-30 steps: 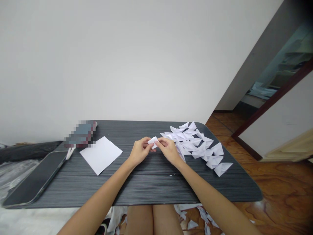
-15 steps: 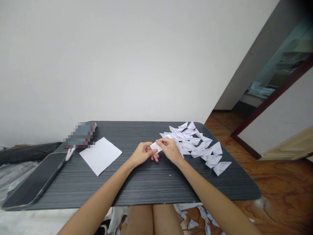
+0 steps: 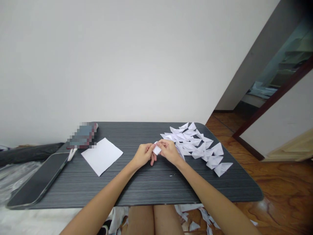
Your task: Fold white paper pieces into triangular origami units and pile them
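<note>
Change vs half a second ago: left hand point(image 3: 143, 154) has its lower fingers pointing further down, clear of the paper; thumb and forefinger clamped on its left edge. Right hand point(image 3: 171, 152) still pinches the right edge, thumb and fingers together on it. Folded paper piece point(image 3: 157, 149), between both hands above the table, was a slanted strip, now shows as a compact diamond.

Around: black ribbed table point(image 3: 156, 192). Pile of folded white paper triangles point(image 3: 195, 141) at right, near-left end partly blocked by the right hand. Dark rounded slab point(image 3: 39, 182), pale rim, left end. Square white sheet point(image 3: 102, 156), flat, well apart from left hand. Pixelated item point(image 3: 83, 135) beyond, unreadable. White cord point(image 3: 72, 154) beside slab. Paper scraps point(image 3: 194, 226) on floor.
</note>
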{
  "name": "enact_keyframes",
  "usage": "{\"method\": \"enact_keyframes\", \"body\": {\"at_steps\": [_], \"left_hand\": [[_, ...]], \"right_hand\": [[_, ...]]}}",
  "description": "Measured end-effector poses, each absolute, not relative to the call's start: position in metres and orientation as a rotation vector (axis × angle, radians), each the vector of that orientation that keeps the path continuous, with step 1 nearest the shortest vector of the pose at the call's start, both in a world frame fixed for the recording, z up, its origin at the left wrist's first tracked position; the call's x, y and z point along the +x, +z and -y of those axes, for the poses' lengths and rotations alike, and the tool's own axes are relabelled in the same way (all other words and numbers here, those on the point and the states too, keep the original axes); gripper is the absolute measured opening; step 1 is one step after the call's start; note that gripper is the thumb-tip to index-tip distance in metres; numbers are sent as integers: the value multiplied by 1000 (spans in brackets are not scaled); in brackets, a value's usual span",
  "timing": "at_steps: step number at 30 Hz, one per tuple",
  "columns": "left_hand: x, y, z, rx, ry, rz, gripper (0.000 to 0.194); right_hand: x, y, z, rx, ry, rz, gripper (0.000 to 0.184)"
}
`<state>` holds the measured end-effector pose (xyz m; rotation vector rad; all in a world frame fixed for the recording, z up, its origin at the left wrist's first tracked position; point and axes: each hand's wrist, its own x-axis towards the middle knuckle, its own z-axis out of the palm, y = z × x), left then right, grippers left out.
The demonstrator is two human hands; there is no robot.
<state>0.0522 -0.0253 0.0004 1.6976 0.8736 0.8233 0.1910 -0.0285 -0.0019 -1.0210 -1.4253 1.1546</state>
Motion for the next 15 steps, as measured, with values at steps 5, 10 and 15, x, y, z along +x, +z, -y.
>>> {"method": "enact_keyframes", "body": {"at_steps": [5, 10, 15], "left_hand": [[48, 3, 23, 2079, 934, -1094, 36], [48, 0, 24, 2321, 1089, -1291, 27], [51, -4, 25, 2461, 1153, -1421, 22]], "right_hand": [[194, -1, 28, -1093, 985, 1579, 23], [193, 0, 31, -1123, 820, 1682, 29], [190, 4, 35, -1089, 538, 1801, 25]]}}
